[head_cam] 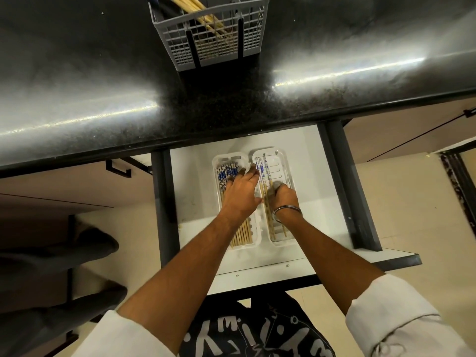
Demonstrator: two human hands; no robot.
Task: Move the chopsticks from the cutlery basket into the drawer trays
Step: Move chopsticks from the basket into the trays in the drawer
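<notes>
Two clear plastic trays lie side by side in the open white drawer (304, 161). The left tray (219, 161) holds several blue-and-white-topped wooden chopsticks (225, 176). My left hand (242, 194) lies flat over them with its fingers straight. The right tray (280, 163) holds a few chopsticks (262, 171) along its left side. My right hand (282, 198), with a metal bangle on the wrist, has its fingers curled round those chopsticks. The grey cutlery basket (208, 32) stands on the dark counter above the drawer, with several plain wooden chopsticks (195, 9) leaning in it.
The black granite counter (103, 86) overhangs the back of the drawer. Dark metal drawer rails (345, 181) run down both sides. A dark cabinet handle (118, 168) sits at the left, and dark chair shapes (64, 253) stand on the floor below it.
</notes>
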